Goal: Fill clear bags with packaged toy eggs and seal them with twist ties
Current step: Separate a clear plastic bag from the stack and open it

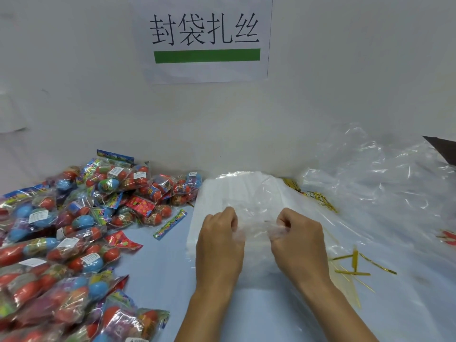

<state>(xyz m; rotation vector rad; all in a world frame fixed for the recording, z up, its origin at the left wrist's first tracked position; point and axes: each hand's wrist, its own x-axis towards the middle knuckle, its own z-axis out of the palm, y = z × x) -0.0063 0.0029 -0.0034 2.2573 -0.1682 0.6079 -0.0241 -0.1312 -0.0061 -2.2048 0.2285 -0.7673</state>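
Both hands, left hand (219, 233) and right hand (296, 233), pinch an empty clear bag (251, 218) open; egg packs (74, 218) and twist ties (352, 265) wait unused.

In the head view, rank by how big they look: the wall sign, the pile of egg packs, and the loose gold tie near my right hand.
1. Egg packs
2. Sign, though it is farther away
3. Gold tie

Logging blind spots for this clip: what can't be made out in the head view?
- Fingertips of the left hand and right hand: curled away, hidden by the knuckles and the clear bag.
- Whether that bag's mouth is open: transparent film, edges unreadable.
- Egg packs: cut off by the left and bottom edges; label text too small.
- Twist ties: partly under plastic sheeting.
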